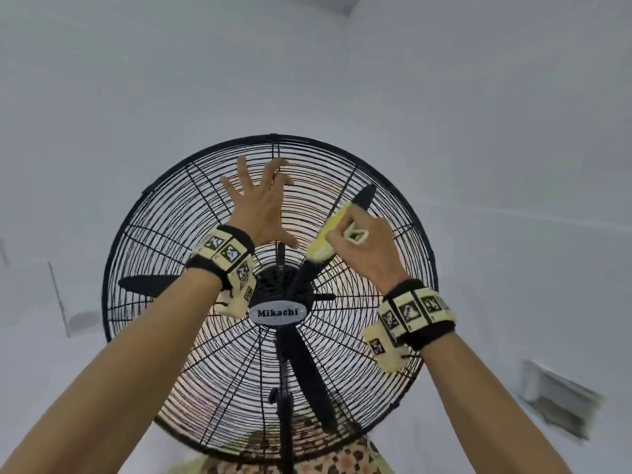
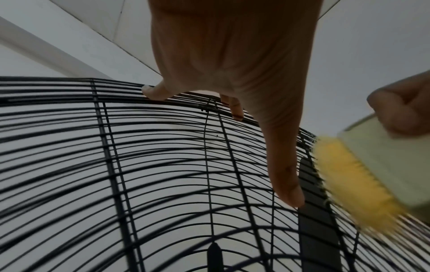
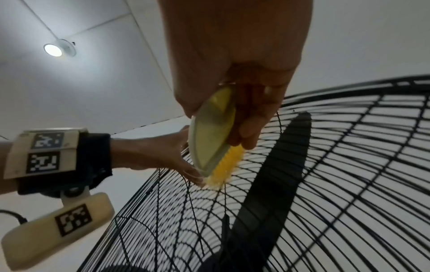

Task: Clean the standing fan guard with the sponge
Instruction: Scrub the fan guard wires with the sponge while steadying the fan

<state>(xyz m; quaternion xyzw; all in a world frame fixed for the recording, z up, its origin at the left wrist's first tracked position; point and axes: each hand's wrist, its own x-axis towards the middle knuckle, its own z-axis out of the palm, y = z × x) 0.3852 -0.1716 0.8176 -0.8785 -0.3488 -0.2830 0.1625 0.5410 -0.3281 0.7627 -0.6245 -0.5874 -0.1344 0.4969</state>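
The fan guard [image 1: 164,234] stands upright before a white wall, a black wire cage with blades [image 1: 307,371] at rest behind it and a badge [image 1: 277,313] at its centre. The left hand [image 1: 260,206] is spread flat on the upper part of the guard, fingers apart, fingertips [image 2: 151,92] resting on the wires near the top rim; it clamps nothing. The right hand [image 1: 362,244] is closed round a pale-backed scrubber with yellow bristles [image 3: 229,162] — the sponge [image 1: 328,234] of the task, though it looks like a brush. The bristles meet the wires just right of the left thumb [image 2: 288,184], above the hub.

Judgement on the step in hand: scrubbing the upper guard is under way, and the lower half appears yet to be covered.

- Run the strokes along the ringed wires, then across them, so the bristles reach both faces.
- Brace with the left hand opposite the push — a tall fan on a stand may rock or swivel.
- Press lightly; thin wires could bend inward toward the blades.
- Keep the fingertips out of the gaps.
- Whether the fan is unplugged cannot be told; this should be confirmed.
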